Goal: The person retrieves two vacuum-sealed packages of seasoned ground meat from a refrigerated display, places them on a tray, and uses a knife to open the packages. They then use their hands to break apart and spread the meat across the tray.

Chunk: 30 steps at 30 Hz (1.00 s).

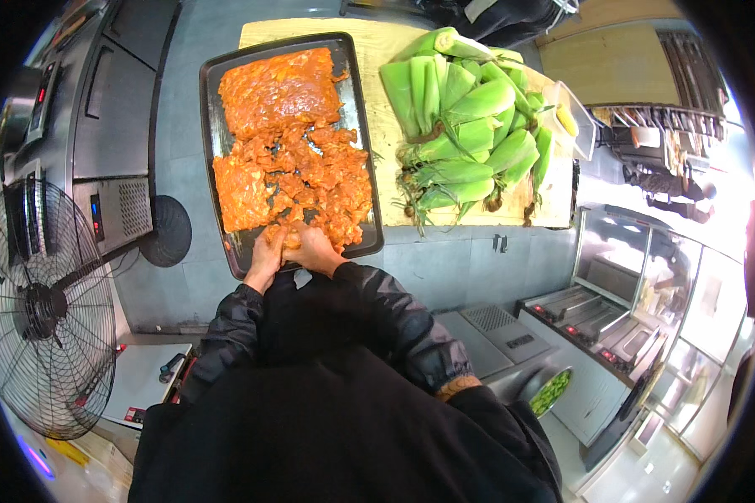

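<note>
Both hands meet over the near edge of a dark metal baking tray (242,253). My left hand (266,254) and my right hand (315,250) grip a lump of orange-red marinated meat (291,239) between them; the fingers partly hide it. Behind them in the tray lie loose marinated pieces (327,176). A large compact block of the same meat (280,91) fills the far end, and a smaller block (242,192) lies at the left. Bare dark metal shows along the tray's right side and near corners.
Right of the tray, green unhusked corn ears (465,119) are heaped on a yellow board (377,38). A clear container (584,135) holds husked corn. A wire-guarded fan (44,311) stands left. Behind at right are fryers (604,320) and a metal bowl of chopped greens (550,391). Another person (509,16) stands opposite.
</note>
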Each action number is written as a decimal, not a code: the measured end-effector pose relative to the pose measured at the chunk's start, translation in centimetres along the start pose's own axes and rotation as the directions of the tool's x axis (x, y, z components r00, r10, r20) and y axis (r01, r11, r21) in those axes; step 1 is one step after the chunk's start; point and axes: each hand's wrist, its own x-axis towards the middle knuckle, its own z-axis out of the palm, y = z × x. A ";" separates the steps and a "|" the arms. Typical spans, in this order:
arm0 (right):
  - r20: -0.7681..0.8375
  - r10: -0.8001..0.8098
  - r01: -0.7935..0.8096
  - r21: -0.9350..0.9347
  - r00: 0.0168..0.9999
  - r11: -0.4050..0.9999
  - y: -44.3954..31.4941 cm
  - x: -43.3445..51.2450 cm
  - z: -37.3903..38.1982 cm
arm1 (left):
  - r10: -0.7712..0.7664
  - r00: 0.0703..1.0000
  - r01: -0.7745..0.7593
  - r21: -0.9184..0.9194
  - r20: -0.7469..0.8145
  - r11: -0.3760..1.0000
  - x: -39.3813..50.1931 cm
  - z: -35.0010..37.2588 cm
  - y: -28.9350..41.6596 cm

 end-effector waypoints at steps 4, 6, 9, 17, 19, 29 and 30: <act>0.158 0.052 -0.024 -0.175 0.986 0.984 0.2 0.5 0.3 | 0.198 0.980 -0.196 -0.047 0.038 0.979 1.0 -0.5 -1.3; 0.102 -0.081 0.089 -0.072 0.991 0.993 0.5 0.7 0.1 | 0.232 0.965 -0.214 -0.143 0.119 0.966 1.6 -0.8 -1.7; 0.126 -0.090 0.080 0.080 0.988 0.994 1.3 1.2 -0.4 | 0.028 0.948 0.119 -0.432 0.318 0.894 2.4 -1.1 -1.5; 0.197 0.129 -0.166 0.186 0.972 0.968 1.8 1.4 -2.3 | -0.192 0.915 0.350 -0.461 0.355 0.815 1.4 -1.3 1.2; 0.203 0.100 -0.122 0.099 0.974 0.988 1.2 0.7 -3.4 | -0.240 0.920 0.356 -0.400 0.312 0.845 1.2 -1.5 1.9; -0.018 -0.142 0.142 0.005 0.990 0.990 0.5 0.5 -0.6 | 0.152 0.940 -0.009 -0.421 0.306 0.907 0.4 1.1 1.3; -0.014 -0.095 0.095 -0.037 0.995 0.995 0.8 0.7 -0.3 | 0.027 0.987 0.028 -0.336 0.158 0.941 0.7 1.7 0.8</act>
